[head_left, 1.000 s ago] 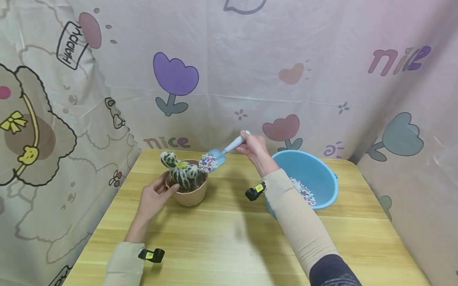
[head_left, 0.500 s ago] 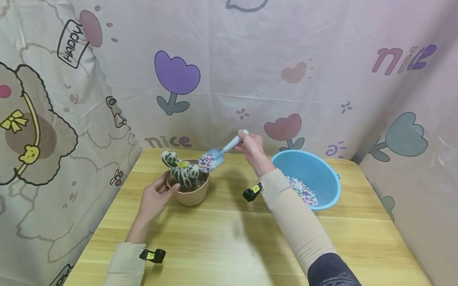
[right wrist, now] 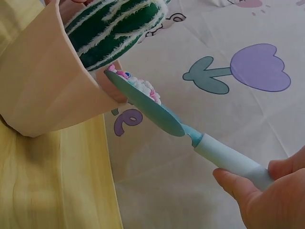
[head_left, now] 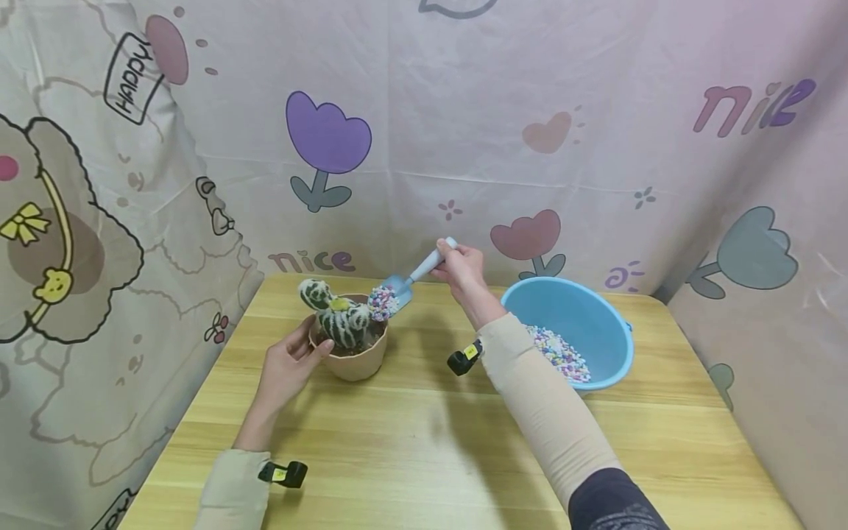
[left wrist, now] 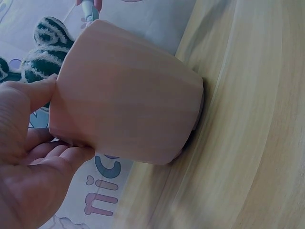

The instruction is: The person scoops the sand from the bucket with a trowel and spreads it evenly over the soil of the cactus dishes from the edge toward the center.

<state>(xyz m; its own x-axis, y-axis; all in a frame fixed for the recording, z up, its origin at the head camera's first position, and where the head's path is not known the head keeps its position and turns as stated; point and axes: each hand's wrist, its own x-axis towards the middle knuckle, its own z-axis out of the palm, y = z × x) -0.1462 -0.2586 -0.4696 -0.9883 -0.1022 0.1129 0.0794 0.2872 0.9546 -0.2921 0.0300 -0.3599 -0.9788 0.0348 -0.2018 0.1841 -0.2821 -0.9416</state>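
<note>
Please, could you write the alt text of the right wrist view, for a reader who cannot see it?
A right hand holds a small trowel loaded with multicoloured pebbles, its tip at the opening of a beige pot. A green plant with fuzzy white stripes stands in the pot, with a wooden table and a patterned cloth behind.

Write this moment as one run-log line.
left hand: grips pot; right hand: holds trowel; granules: on trowel, in basin; cactus: in pot
</note>
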